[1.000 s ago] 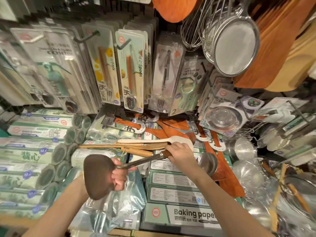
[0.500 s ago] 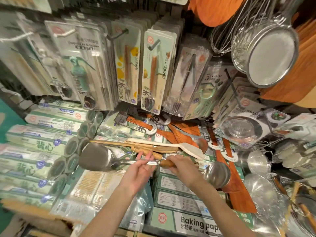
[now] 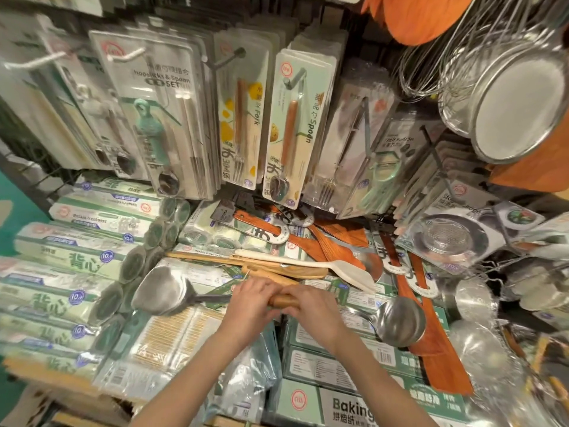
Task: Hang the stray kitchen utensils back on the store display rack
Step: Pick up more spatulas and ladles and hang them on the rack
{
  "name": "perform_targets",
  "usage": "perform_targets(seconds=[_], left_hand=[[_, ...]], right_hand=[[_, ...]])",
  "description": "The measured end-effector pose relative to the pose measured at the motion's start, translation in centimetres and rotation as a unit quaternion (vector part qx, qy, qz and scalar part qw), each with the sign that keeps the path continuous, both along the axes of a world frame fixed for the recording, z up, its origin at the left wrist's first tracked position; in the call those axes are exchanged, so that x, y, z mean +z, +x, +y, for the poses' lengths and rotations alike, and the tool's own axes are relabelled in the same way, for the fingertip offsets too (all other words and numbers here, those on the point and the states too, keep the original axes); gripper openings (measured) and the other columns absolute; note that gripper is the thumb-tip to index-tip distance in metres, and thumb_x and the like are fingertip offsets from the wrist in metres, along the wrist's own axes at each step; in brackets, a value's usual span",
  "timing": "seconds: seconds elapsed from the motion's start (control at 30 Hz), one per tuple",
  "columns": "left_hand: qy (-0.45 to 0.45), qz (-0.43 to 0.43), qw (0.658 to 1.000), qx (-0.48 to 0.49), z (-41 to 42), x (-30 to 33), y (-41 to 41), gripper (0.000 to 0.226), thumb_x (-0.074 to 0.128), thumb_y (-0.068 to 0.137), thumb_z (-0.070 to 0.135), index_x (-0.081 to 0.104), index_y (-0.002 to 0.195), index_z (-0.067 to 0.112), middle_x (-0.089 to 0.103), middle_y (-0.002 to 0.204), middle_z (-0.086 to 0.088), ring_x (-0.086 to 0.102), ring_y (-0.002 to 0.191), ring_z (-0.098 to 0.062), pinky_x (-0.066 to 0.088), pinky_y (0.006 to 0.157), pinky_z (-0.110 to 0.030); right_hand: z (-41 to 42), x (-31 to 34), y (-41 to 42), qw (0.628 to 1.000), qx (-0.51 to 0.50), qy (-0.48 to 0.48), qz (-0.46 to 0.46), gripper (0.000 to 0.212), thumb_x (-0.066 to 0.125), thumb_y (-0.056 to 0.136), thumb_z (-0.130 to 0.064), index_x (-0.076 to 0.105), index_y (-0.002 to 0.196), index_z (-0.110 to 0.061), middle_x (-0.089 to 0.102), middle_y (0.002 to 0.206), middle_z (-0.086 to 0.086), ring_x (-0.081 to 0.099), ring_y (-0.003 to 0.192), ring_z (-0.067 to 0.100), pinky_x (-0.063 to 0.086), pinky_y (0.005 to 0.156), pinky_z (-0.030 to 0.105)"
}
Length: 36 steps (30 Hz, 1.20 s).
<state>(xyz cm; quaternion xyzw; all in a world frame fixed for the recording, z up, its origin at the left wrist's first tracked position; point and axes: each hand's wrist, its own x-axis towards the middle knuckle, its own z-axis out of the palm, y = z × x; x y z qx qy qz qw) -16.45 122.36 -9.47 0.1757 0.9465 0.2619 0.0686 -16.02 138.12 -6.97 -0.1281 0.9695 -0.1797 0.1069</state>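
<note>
Now I'm gripping the metal spatula (image 3: 163,292) two-handed, centre frame.
Left hand (image 3: 251,306) is sliding up beside right hand (image 3: 311,312), fingers curling round the wooden handle (image 3: 278,300), readying for hanging.

Both my bare forearms reach forward from below and converge, my hands meeting side by side. My left hand (image 3: 251,298) curls its fingers over, knuckles up. My right hand (image 3: 311,309) closes beside it, thumb touching the left.
</note>
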Motion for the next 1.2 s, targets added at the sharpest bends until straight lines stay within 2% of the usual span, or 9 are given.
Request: perform_targets(seconds=[0.1,0.23,0.33,0.47,0.67,0.77,0.97,1.1,1.2], left_hand=[[-0.027,-0.074,0.996,-0.047,0.1,-1.0,-0.7,0.029,0.055,0.089,0.041,0.052,0.114,0.027,0.063,0.111,0.011,0.058,0.096,-0.006,0.041,0.078,-0.015],[0.011,-0.108,0.993,-0.038,-1.2,-1.6,-1.1,0.007,0.057,0.089,0.032,0.051,0.092,0.033,0.059,0.098,0.010,0.054,0.089,-0.007,0.041,0.075,-0.019],[0.035,-0.110,0.993,-0.034,-1.6,-1.3,-1.3,0.030,0.057,0.090,0.031,0.035,0.074,0.045,0.047,0.082,0.020,0.043,0.074,0.006,0.029,0.061,-0.011],[0.076,-0.100,0.992,-0.010,-1.7,0.1,-2.0,0.017,0.057,0.089,0.031,0.044,0.085,0.041,0.048,0.080,0.020,0.045,0.073,0.007,0.029,0.061,-0.012],[0.104,-0.067,0.992,0.004,-1.9,2.5,-2.9,0.009,0.056,0.091,0.029,0.047,0.091,0.030,0.051,0.082,0.014,0.049,0.074,-0.003,0.031,0.059,-0.016],[0.134,-0.058,0.988,0.042,-2.1,3.9,-3.4,0.010,0.057,0.091,0.026,0.049,0.091,0.022,0.056,0.078,0.007,0.054,0.071,-0.012,0.035,0.056,-0.024],[0.137,-0.070,0.987,0.044,-2.8,5.1,-3.4,0.010,0.060,0.089,0.022,0.052,0.093,0.020,0.055,0.069,0.007,0.054,0.066,-0.015,0.041,0.061,-0.031],[0.201,-0.066,0.977,0.025,-3.3,6.2,-3.5,0.021,0.061,0.088,0.014,0.051,0.096,0.031,0.051,0.071,0.014,0.049,0.063,0.003,0.037,0.059,-0.023],[0.257,-0.082,0.962,0.039,-3.7,6.9,-3.2,0.010,0.058,0.091,0.025,0.053,0.098,0.028,0.050,0.074,0.009,0.048,0.064,-0.002,0.037,0.059,-0.023]], right_hand=[[0.1,-0.4,-0.4,0.997,-0.024,-0.037,-0.066,0.025,0.054,0.092,-0.025,0.062,0.116,-0.029,0.065,0.116,-0.004,0.059,0.105,0.016,0.043,0.087,0.027],[2.7,-0.3,-1.9,0.973,-0.184,-0.111,-0.090,0.032,0.038,0.101,-0.028,0.063,0.116,-0.016,0.062,0.117,0.002,0.056,0.107,0.018,0.040,0.087,0.026],[3.0,-0.3,-2.6,0.922,-0.275,-0.249,-0.112,0.032,0.034,0.101,-0.026,0.064,0.104,-0.013,0.065,0.103,0.002,0.059,0.094,0.016,0.042,0.070,0.020],[3.3,0.1,-3.3,0.873,-0.336,-0.340,-0.095,0.040,0.036,0.098,-0.030,0.069,0.085,-0.012,0.067,0.089,0.008,0.059,0.084,0.019,0.042,0.075,0.032],[5.2,-0.9,-2.4,0.925,-0.269,-0.244,-0.111,0.020,0.049,0.097,-0.026,0.069,0.098,-0.023,0.066,0.087,-0.006,0.059,0.083,0.014,0.042,0.069,0.024],[5.8,-1.1,-2.0,0.920,-0.286,-0.250,-0.097,0.019,0.050,0.096,-0.017,0.069,0.090,-0.022,0.067,0.100,-0.004,0.059,0.096,0.014,0.042,0.080,0.024],[2.1,-3.2,-2.1,0.979,-0.180,-0.048,-0.088,0.038,0.065,0.086,-0.024,0.058,0.123,-0.020,0.052,0.122,0.002,0.046,0.116,0.018,0.037,0.102,0.031],[1.6,-3.7,-2.0,0.978,-0.199,-0.034,-0.058,0.025,0.063,0.087,-0.020,0.058,0.112,-0.022,0.047,0.110,-0.002,0.042,0.112,0.019,0.036,0.096,0.031],[1.5,-3.3,-2.1,0.982,-0.185,-0.027,-0.039,0.013,0.058,0.090,-0.014,0.059,0.103,-0.015,0.052,0.105,0.000,0.048,0.104,0.020,0.039,0.087,0.031]])
